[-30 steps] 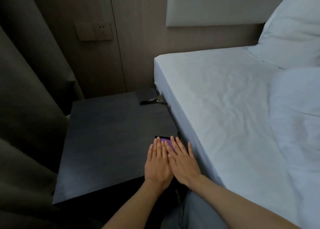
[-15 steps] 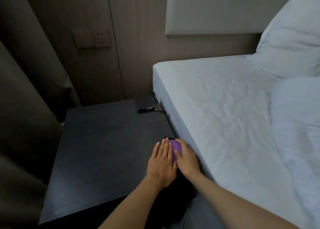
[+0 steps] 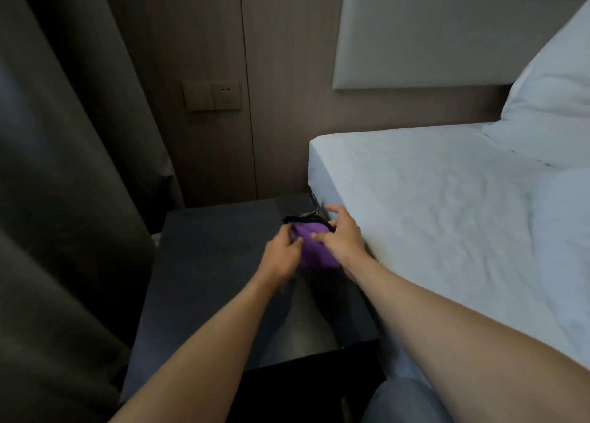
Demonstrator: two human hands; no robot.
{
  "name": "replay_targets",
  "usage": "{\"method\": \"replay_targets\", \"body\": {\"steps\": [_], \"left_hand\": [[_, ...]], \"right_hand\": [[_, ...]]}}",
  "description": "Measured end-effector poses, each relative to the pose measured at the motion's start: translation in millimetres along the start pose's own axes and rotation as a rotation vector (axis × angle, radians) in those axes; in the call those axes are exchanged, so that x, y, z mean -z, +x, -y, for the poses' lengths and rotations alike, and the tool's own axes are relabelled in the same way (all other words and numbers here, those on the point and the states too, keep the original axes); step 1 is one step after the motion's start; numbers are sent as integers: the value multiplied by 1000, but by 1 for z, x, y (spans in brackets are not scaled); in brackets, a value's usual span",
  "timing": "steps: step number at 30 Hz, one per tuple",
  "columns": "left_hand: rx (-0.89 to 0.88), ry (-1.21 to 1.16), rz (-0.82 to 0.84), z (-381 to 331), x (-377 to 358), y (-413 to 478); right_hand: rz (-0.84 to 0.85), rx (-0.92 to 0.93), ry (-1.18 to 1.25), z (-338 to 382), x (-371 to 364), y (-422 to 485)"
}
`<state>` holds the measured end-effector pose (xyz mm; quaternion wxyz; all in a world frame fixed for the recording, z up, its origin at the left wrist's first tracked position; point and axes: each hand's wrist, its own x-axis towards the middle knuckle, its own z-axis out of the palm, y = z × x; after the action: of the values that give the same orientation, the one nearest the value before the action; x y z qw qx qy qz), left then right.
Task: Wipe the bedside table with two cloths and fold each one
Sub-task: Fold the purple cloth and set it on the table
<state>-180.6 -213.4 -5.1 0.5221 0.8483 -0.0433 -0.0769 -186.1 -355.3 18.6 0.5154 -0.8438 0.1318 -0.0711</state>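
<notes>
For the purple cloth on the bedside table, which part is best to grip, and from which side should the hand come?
Pinch the purple cloth at its left edge, coming from the left across the bedside table. The bed is close on its right, and a black item lies just behind it, so the left side looks freest.

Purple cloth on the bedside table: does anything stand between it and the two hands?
Nothing visible does. The left hand touches the purple cloth at its left edge, and the right hand lies over its right side. A black thing lies just behind the cloth, on its far side, not between.
</notes>
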Motion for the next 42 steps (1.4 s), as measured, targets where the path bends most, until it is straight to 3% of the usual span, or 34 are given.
{"method": "replay_targets", "body": {"steps": [4,9,13,19,25,34,38,42], "left_hand": [[96,-264,-173,-36,52,9],[19,-126,-550,-84,108,-9],[-9,-473,-420,-126,140,-31],[-167,-584,-534,-173,193,-61],[-157,-804,-492,-217,233,-78],[-301,-781,-380,-225,263,-110],[-304,-865,-301,-221,282,-111],[-301,-928,-197,-211,302,-113]], "right_hand": [[108,32,239,58,-8,4],[128,36,531,128,-23,-4],[234,94,678,185,-31,-26],[276,293,616,254,-29,-50],[222,442,493,314,-13,-68],[305,297,666,349,1,-68],[126,300,675,361,6,-62],[-203,469,341,365,27,-66]]}}
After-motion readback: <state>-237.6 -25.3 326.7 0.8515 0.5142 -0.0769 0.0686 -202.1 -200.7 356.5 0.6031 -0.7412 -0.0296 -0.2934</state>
